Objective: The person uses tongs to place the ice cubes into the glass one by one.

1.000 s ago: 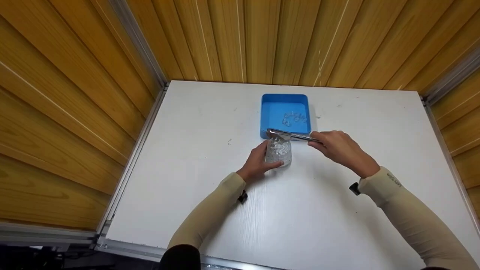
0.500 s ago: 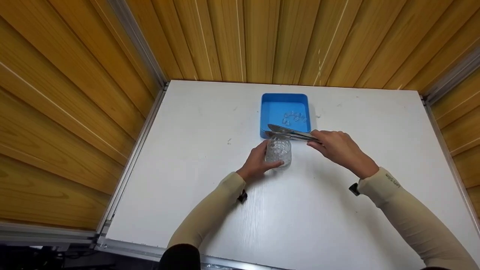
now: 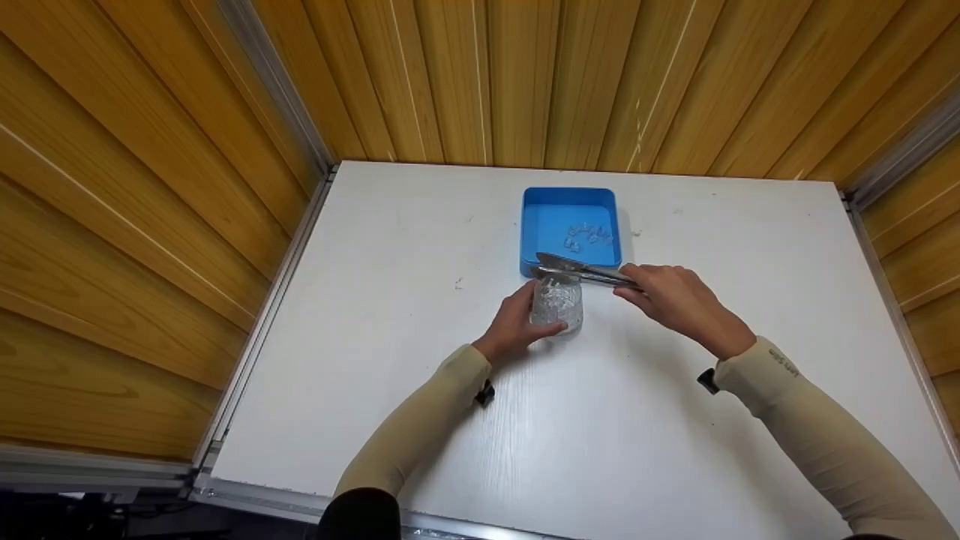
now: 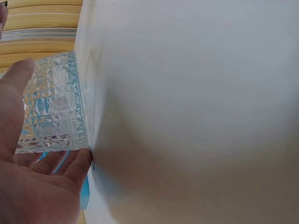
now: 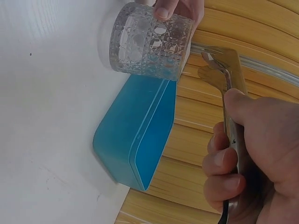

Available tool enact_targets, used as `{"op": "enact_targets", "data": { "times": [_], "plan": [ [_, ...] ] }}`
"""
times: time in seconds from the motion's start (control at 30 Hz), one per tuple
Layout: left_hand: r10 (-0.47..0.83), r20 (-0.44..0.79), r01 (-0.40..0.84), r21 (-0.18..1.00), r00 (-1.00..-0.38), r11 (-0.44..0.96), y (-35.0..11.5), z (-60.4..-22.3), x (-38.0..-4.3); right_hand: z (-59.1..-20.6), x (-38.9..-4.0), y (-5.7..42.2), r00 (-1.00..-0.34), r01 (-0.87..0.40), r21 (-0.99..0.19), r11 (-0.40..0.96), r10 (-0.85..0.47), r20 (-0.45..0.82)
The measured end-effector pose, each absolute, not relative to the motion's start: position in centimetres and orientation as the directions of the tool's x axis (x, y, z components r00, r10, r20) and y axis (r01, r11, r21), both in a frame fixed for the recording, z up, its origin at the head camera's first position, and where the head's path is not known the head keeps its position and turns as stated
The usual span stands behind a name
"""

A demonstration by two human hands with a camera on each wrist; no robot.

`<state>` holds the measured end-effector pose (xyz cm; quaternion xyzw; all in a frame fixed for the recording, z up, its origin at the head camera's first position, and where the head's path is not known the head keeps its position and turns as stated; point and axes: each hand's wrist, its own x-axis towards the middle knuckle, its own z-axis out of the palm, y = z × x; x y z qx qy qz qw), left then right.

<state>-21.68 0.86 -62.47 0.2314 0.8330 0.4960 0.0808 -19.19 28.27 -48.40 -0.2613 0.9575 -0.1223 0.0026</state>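
A clear glass tumbler [image 3: 559,309] with a cut pattern stands upright on the white table, in front of the blue box. My left hand [image 3: 514,324] grips its side; in the left wrist view the thumb and fingers wrap the tumbler [image 4: 53,105] from opposite sides, fingertips close to the tabletop. From the right, my right hand [image 3: 679,306] holds metal serving tongs [image 3: 600,276] over the tumbler's mouth. In the right wrist view the tong tips stand apart, and no piece shows between them. Fingers curl round the tongs' arms there.
The blue box [image 3: 551,221], square and open-topped, sits just behind the tumbler. Several small clear pieces [image 3: 592,233] lie in its right part. Wood-panelled walls [image 3: 517,82] border the white table [image 3: 375,300] at the back and sides.
The tong tips, together over the tumbler a second ago, spread apart and now stand slightly nearer each other. The left hand and tumbler keep their place.
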Motion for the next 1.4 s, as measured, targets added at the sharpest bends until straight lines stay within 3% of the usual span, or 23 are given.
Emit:
{"op": "enact_targets", "data": {
  "times": [0.4, 0.8, 1.4],
  "plan": [
    [0.454, 0.062, 0.275, 0.865, -0.889, 0.419, 1.0, -62.5, -21.7, -47.4, -20.2, 28.7, -0.917, -0.387, -0.229, 0.893, -0.398, -0.004],
    [0.441, 0.058, 0.259, 0.874, -0.896, 0.411, 1.0, -62.5, -21.8, -46.3, -23.5, 28.9, -0.952, -0.287, -0.177, 0.941, -0.301, -0.058],
    [0.429, 0.045, 0.244, 0.873, -0.902, 0.421, 0.9, -62.5, -22.1, -46.2, -27.7, 27.0, -0.948, -0.237, -0.072, 0.969, -0.247, -0.203]
  ]
}}
